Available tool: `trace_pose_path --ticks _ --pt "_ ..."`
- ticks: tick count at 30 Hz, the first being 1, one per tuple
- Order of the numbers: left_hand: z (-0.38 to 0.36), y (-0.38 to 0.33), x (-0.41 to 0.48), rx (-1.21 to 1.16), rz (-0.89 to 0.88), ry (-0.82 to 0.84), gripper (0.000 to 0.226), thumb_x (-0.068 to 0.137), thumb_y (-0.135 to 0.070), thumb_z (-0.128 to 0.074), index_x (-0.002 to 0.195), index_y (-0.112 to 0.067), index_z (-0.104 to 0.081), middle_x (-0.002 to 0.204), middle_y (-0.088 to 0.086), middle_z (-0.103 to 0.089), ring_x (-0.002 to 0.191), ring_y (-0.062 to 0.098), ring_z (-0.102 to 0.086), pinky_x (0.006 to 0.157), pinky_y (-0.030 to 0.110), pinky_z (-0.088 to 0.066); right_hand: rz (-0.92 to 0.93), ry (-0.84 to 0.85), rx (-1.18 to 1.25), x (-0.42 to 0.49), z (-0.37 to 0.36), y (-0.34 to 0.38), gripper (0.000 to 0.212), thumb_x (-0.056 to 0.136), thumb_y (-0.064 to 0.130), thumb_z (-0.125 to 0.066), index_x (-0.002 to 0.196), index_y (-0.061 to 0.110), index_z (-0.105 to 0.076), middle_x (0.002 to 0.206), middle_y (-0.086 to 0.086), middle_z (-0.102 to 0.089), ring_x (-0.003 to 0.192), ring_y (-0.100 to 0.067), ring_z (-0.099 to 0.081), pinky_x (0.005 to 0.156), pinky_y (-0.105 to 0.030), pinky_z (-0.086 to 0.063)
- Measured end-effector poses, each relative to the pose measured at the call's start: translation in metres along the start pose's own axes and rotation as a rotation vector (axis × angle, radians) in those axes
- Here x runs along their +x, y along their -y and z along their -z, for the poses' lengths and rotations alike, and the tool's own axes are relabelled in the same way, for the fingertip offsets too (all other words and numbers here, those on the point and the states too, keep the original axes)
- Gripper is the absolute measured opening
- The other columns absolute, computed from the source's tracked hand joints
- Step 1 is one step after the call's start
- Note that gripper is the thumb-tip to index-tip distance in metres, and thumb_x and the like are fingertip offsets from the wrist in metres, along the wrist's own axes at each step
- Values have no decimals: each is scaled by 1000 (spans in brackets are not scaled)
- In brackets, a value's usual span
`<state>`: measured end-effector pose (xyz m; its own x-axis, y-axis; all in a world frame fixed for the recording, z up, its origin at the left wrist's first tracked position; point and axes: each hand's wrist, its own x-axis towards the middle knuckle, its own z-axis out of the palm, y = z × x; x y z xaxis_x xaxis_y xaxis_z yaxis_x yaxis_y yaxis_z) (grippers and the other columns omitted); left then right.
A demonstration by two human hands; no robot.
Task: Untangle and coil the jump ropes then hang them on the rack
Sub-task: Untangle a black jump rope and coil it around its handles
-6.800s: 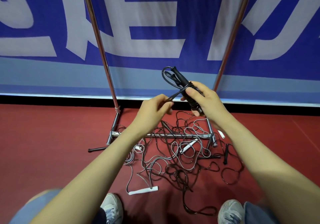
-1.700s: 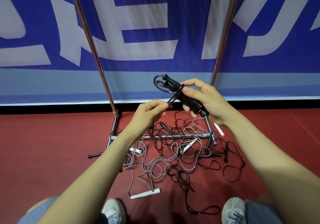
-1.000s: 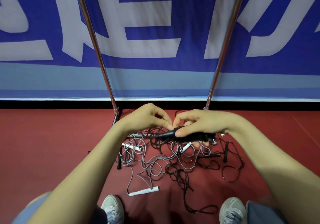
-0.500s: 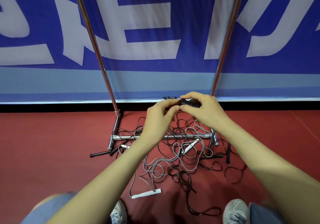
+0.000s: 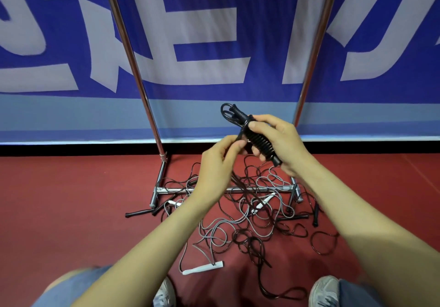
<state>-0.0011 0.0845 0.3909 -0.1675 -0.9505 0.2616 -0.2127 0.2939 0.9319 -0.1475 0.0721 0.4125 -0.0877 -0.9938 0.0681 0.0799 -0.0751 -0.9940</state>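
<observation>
A black jump rope (image 5: 258, 140), wound around its handles, is held tilted in the closed fingers of the right hand (image 5: 278, 145), above the red floor (image 5: 71, 199). Its free cord is pinched by the left hand (image 5: 217, 164), it seems between thumb and forefinger. Below, other tangled ropes (image 5: 240, 221) are spread across the base of the rack (image 5: 133, 68).
</observation>
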Motion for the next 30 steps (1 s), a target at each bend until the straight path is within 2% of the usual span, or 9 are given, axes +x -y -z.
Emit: trace_pose_path --ticks 5,8,11,13,16,18,21,26,30 --pt "11 0 12 -141 110 38 12 94 -14 -59 96 -17 -70 81 -1 -74 72 13 -69 82 30 -53 -40 -8 12 4 1 -2 10 90 17 -64 99 14 -69 76 -17 -65 46 -22 -54 36 -23 -40" --pt "16 -3 15 -276 207 95 10 92 -11 -62 98 -11 -69 81 0 -71 55 7 -51 63 18 -45 -24 -14 -80 5 9 -5 12 89 17 -66 101 18 -69 75 -18 -66 46 -22 -54 38 -25 -42" --pt "19 -3 19 -320 316 75 21 94 -29 -58 95 -13 -71 79 -3 -68 56 8 -36 60 19 -33 -5 -17 -202 4 15 -7 18 89 20 -66 107 21 -68 60 -9 -62 48 -24 -54 41 -27 -44" --pt "23 -3 21 -370 347 67 23 95 -31 -57 93 -13 -71 77 -3 -67 58 9 -35 61 21 -32 5 -6 -250 3 16 -7 23 90 22 -66 113 21 -66 56 -4 -62 48 -23 -54 43 -28 -45" --pt "30 -5 23 -349 321 84 10 90 -19 -64 84 -14 -71 74 -3 -67 58 9 -38 61 19 -35 8 2 -276 0 14 -5 27 91 22 -65 118 26 -62 52 -4 -59 44 -20 -52 41 -26 -44" --pt "33 -8 21 -323 318 126 8 88 -17 -66 82 -14 -69 72 -2 -67 55 9 -40 56 15 -36 21 -12 -254 -1 12 -4 25 91 21 -65 117 23 -64 50 -4 -59 41 -19 -51 41 -25 -43" --pt "35 -8 18 -291 330 214 14 89 -22 -65 79 -13 -69 67 1 -60 49 8 -37 56 19 -32 33 -31 -176 -3 10 -2 23 89 19 -67 112 20 -70 52 -7 -60 43 -21 -52 40 -25 -42" --pt "41 3 19 -273 410 236 27 75 -37 -73 68 -14 -60 53 -4 -45 46 8 -27 54 25 -24 0 194 23 -13 11 7 25 85 14 -67 109 20 -69 71 -16 -67 46 -22 -55 36 -21 -42" --pt "45 12 17 -384 393 367 26 72 -26 -68 93 -11 -70 66 -8 -60 57 6 -40 64 26 -29 -95 358 117 -18 9 8 33 80 18 -63 113 15 -66 86 -25 -68 45 -19 -55 34 -20 -42"
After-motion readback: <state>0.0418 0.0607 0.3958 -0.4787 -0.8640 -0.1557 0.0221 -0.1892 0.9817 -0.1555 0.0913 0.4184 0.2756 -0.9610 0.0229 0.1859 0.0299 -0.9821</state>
